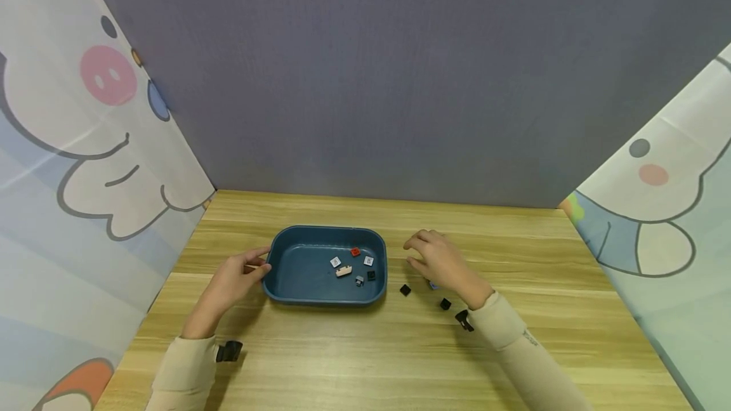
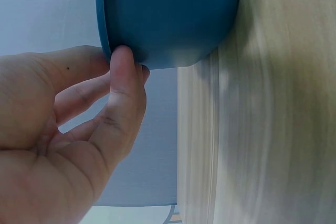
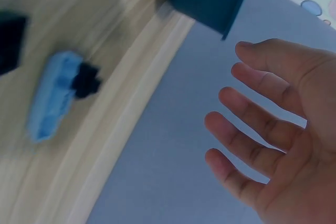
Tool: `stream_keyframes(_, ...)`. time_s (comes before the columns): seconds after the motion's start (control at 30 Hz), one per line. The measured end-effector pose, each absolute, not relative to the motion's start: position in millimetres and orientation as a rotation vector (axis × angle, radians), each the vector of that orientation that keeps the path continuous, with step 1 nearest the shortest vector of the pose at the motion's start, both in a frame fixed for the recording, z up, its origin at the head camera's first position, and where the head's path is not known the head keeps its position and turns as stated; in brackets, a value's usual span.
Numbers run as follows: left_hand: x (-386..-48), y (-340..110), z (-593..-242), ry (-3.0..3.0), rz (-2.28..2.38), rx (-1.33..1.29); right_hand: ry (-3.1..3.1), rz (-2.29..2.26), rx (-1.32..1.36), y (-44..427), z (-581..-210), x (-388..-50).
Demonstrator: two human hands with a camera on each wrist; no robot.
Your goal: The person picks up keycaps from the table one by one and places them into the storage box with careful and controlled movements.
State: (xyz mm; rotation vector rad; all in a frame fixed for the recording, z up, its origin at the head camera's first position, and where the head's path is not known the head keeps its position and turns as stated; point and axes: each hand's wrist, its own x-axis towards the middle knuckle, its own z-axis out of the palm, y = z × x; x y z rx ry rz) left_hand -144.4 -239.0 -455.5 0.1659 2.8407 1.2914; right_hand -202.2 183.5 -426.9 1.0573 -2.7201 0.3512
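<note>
On the wooden table stands a dark blue plastic tray [image 1: 325,302] with rounded corners. My left hand [image 1: 237,278] pinches its left rim with curled fingers and thumb, seen closely in the left wrist view. Inside the tray lie several small pieces like toy bricks: a red piece [image 1: 355,252], a white piece [image 1: 335,262], a cream piece [image 1: 344,271] and a black piece [image 1: 371,276] among them. Right of the tray, my right hand [image 1: 440,262] hovers with loosely bent, spread fingers and nothing visible in it. Beneath it is a light blue piece [image 3: 55,95], partly hidden in the head view.
A small black square piece [image 1: 405,290] and another black piece [image 1: 445,304] lie on the table right of the tray. Black wrist mounts show beside both sleeves. A grey panel [image 1: 365,81] rises behind the table, with cartoon-print sheets at both sides.
</note>
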Motion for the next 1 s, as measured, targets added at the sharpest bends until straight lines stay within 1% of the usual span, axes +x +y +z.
stream_keyframes(0.6,-144.8,-239.5,-456.8,2.851,1.287,0.171,-2.755,0.362,0.927,249.0,-460.3,-187.6)
stream_keyframes(1.0,-144.2,-239.5,-458.0,2.848,1.289,0.166,-2.852,0.361,0.868,261.9,-476.8,-182.0)
